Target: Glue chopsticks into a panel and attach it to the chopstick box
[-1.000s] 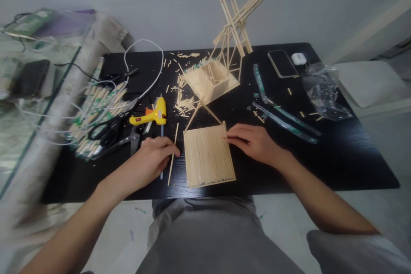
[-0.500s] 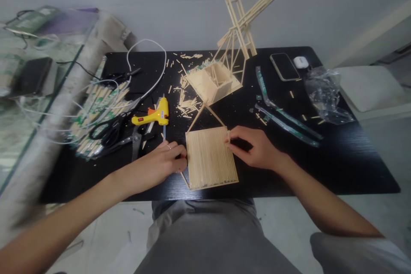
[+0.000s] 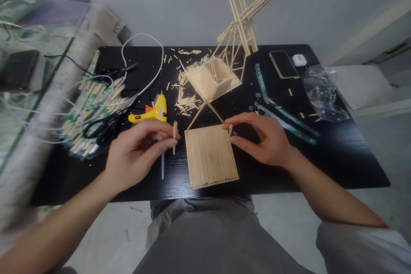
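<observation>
A flat square panel of glued wooden sticks (image 3: 210,156) lies on the black table (image 3: 337,154) in front of me. My left hand (image 3: 138,152) is raised just left of the panel and pinches a thin wooden stick (image 3: 174,136), held nearly upright. My right hand (image 3: 261,137) is at the panel's upper right corner, fingers pinched on a short stick end (image 3: 230,130) there. Behind the panel stands a stick-built house with a windmill frame (image 3: 224,60).
A yellow glue gun (image 3: 150,112), black scissors (image 3: 102,130) and packs of chopsticks (image 3: 93,111) with white cable lie to the left. Stick scraps (image 3: 186,102) litter the middle. At right are green wrappers (image 3: 282,117), a phone (image 3: 282,64), an earbud case (image 3: 298,59) and a plastic bag (image 3: 324,92).
My left hand picked the long stick off the table and lifted it upright beside the panel. My right hand stayed at the panel's upper right corner, rising slightly.
</observation>
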`<action>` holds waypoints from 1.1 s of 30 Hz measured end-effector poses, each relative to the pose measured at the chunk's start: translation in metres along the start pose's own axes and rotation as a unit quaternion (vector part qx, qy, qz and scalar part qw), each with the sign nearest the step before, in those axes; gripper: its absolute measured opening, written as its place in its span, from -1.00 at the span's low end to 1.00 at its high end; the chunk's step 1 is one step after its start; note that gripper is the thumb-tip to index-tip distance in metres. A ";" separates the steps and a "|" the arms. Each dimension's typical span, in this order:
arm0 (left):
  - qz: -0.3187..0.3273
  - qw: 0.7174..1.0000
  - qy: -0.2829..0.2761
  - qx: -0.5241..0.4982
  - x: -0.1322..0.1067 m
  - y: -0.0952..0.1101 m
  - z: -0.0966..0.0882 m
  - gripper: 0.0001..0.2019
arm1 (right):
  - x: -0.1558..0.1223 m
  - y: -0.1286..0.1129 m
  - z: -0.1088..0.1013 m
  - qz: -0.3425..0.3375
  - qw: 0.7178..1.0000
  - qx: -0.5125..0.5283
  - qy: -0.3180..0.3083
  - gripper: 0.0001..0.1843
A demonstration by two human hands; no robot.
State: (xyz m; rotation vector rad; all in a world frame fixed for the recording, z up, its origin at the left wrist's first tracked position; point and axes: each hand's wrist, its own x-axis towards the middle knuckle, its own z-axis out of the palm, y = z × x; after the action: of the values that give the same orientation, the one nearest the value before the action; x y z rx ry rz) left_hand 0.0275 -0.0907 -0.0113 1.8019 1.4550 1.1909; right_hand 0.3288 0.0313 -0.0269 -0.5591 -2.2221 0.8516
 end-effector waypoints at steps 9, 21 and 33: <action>0.055 0.998 0.034 0.018 0.014 -0.013 0.020 -0.90 | 0.003 -0.031 0.005 -0.150 0.949 -0.043 0.274 -0.70; 0.111 0.984 -0.129 0.057 0.013 0.007 0.005 -0.85 | -0.041 -0.045 0.097 0.064 0.994 0.080 0.041 -0.89; -0.140 0.842 -0.139 0.502 0.050 -0.088 -0.023 -0.53 | -0.062 -0.030 0.105 0.078 0.991 0.111 0.020 -0.76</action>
State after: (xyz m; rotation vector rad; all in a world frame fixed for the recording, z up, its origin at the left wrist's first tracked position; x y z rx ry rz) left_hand -0.0338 -0.0214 -0.0588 2.1045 2.2616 -0.0893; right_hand 0.2900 -0.0700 -0.0912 -0.6425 -2.0334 1.1424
